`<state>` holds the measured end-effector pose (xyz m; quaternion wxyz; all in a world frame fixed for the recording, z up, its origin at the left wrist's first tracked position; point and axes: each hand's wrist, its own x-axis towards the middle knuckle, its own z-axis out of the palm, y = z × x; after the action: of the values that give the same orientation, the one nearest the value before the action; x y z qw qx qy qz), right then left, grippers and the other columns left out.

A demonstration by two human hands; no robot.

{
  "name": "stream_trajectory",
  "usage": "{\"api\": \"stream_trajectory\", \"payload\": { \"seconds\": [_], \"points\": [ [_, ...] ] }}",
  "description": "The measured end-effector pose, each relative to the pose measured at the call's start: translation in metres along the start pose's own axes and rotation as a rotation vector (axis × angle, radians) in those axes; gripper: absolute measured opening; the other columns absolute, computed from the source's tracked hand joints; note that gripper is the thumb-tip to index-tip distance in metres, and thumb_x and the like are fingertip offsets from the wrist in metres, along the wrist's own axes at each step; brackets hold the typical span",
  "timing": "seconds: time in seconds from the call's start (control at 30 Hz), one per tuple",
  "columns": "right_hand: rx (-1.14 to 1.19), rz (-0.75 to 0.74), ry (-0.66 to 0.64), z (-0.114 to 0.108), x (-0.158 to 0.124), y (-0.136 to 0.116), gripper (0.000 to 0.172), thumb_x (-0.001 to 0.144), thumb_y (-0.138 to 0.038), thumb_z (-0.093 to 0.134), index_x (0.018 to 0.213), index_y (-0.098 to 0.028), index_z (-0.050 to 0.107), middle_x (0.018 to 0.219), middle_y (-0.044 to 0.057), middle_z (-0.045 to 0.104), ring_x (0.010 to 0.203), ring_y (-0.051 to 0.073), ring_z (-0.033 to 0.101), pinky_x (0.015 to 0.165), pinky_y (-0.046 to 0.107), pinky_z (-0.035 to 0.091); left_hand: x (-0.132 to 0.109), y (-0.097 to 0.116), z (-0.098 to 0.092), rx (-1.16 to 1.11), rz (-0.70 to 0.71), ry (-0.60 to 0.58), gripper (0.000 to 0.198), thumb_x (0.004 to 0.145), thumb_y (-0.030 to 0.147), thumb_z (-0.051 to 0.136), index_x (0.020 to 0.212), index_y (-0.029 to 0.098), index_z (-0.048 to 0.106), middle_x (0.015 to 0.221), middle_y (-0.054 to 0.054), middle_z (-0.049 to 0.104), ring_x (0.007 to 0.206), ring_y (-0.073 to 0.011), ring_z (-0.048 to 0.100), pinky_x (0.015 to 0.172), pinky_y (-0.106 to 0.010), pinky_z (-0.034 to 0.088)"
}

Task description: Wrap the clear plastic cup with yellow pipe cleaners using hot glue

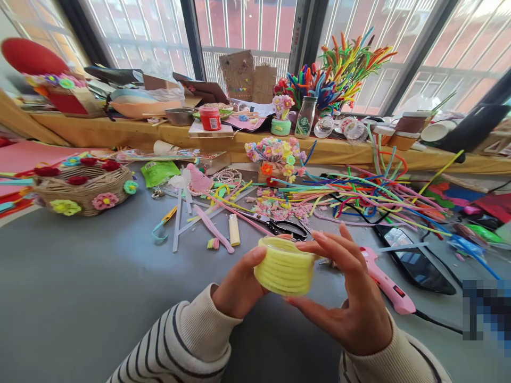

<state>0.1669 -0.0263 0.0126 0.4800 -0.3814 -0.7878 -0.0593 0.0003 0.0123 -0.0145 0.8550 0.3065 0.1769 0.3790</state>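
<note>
2 hands close together, palms facing inward.
Left hand [238,291] curls in a grip, thumb on top. Right hand [353,303] arches opposite, fingers pointing left, thumb low. Both forearms rise from the bottom edge.

Lower centre: wrapped ring [284,266]; scissors [288,229] behind it; lighter [234,230] left of those; glue gun [385,282] right; basket [82,191] far left; pipe-cleaner heap [359,197] centre right.
</note>
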Motion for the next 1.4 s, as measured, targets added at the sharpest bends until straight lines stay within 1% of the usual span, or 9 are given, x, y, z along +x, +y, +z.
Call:
{"api": "stream_trajectory", "payload": {
  "seconds": [0.13, 0.27, 0.47, 0.67, 0.83, 1.03, 1.2, 1.3, 1.4],
  "points": [
    [-0.024, 0.016, 0.052, -0.001, 0.000, 0.002, 0.069, 0.071, -0.025, 0.069, 0.130, -0.019, 0.035, 0.100, 0.005, 0.064, 0.099, 0.023, 0.057, 0.106, 0.055, 0.022, 0.001, 0.002, 0.003, 0.060, 0.061, -0.051, 0.045, 0.078, 0.045, 0.054, 0.113, 0.017, 0.059, 0.118, -0.011, 0.062, 0.115, -0.0336, 0.051, 0.089, -0.045, 0.042],
    [-0.018, 0.087, 0.100, -0.001, -0.004, 0.005, 0.070, 0.069, -0.022, 0.070, 0.130, -0.019, 0.035, 0.103, 0.008, 0.064, 0.099, 0.024, 0.059, 0.107, 0.057, 0.019, 0.003, 0.004, 0.005, 0.129, 0.108, -0.073, 0.040, 0.081, 0.040, 0.053, 0.114, 0.018, 0.058, 0.120, -0.011, 0.061, 0.112, -0.0309, 0.054, 0.090, -0.044, 0.043],
    [-0.053, 0.137, 0.152, -0.002, -0.006, 0.006, 0.068, 0.068, -0.022, 0.071, 0.127, -0.018, 0.037, 0.103, 0.008, 0.064, 0.096, 0.024, 0.060, 0.106, 0.057, 0.020, 0.006, 0.002, 0.003, 0.165, 0.127, -0.047, 0.048, 0.074, 0.039, 0.063, 0.117, 0.018, 0.053, 0.123, -0.013, 0.057, 0.114, -0.0311, 0.052, 0.088, -0.041, 0.045],
    [-0.092, 0.167, 0.189, -0.001, -0.007, 0.007, 0.066, 0.066, -0.021, 0.071, 0.125, -0.016, 0.040, 0.102, 0.010, 0.063, 0.097, 0.024, 0.059, 0.105, 0.056, 0.022, 0.006, 0.004, 0.007, 0.224, 0.094, 0.040, 0.060, 0.064, 0.040, 0.073, 0.114, 0.016, 0.052, 0.117, -0.015, 0.058, 0.109, -0.0297, 0.054, 0.087, -0.043, 0.045],
    [-0.116, 0.178, 0.210, -0.001, -0.008, 0.010, 0.066, 0.067, -0.023, 0.071, 0.125, -0.019, 0.040, 0.103, 0.008, 0.062, 0.097, 0.024, 0.059, 0.105, 0.056, 0.022, 0.005, 0.004, 0.010, 0.268, 0.077, 0.074, 0.058, 0.060, 0.035, 0.077, 0.109, 0.017, 0.054, 0.113, -0.012, 0.055, 0.103, -0.0259, 0.055, 0.082, -0.038, 0.047],
    [-0.160, 0.208, 0.266, -0.002, -0.009, 0.015, 0.063, 0.067, -0.029, 0.071, 0.123, -0.020, 0.042, 0.102, 0.008, 0.062, 0.097, 0.025, 0.058, 0.104, 0.058, 0.024, 0.009, -0.001, 0.002, 0.273, 0.101, 0.097, 0.049, 0.056, 0.022, 0.080, 0.099, 0.021, 0.058, 0.099, -0.006, 0.060, 0.085, -0.0198, 0.061, 0.070, -0.032, 0.048],
    [-0.168, 0.221, 0.294, -0.002, -0.009, 0.017, 0.063, 0.066, -0.028, 0.072, 0.122, -0.019, 0.043, 0.102, 0.009, 0.061, 0.096, 0.025, 0.059, 0.102, 0.057, 0.027, 0.011, -0.002, 0.002, 0.352, 0.061, 0.095, 0.024, 0.059, 0.025, 0.077, 0.074, 0.015, 0.061, 0.065, 0.000, 0.062, 0.060, -0.0119, 0.061, 0.053, -0.022, 0.045],
    [-0.192, 0.204, 0.302, -0.002, -0.008, 0.018, 0.065, 0.065, -0.028, 0.073, 0.122, -0.018, 0.043, 0.100, 0.009, 0.062, 0.094, 0.025, 0.059, 0.102, 0.058, 0.026, 0.010, -0.001, 0.004, 0.455, 0.093, 0.160, 0.025, 0.060, 0.032, 0.076, 0.059, 0.014, 0.058, 0.049, 0.001, 0.060, 0.046, -0.0094, 0.055, 0.047, -0.021, 0.041],
    [-0.199, 0.197, 0.298, 0.000, -0.009, 0.021, 0.066, 0.065, -0.029, 0.074, 0.122, -0.018, 0.043, 0.100, 0.009, 0.062, 0.095, 0.026, 0.058, 0.102, 0.059, 0.025, 0.005, 0.000, 0.008, 0.632, 0.182, 0.240, 0.019, 0.064, 0.031, 0.074, 0.058, 0.016, 0.064, 0.051, -0.001, 0.063, 0.048, -0.0109, 0.055, 0.048, -0.023, 0.042]
  ]
}}
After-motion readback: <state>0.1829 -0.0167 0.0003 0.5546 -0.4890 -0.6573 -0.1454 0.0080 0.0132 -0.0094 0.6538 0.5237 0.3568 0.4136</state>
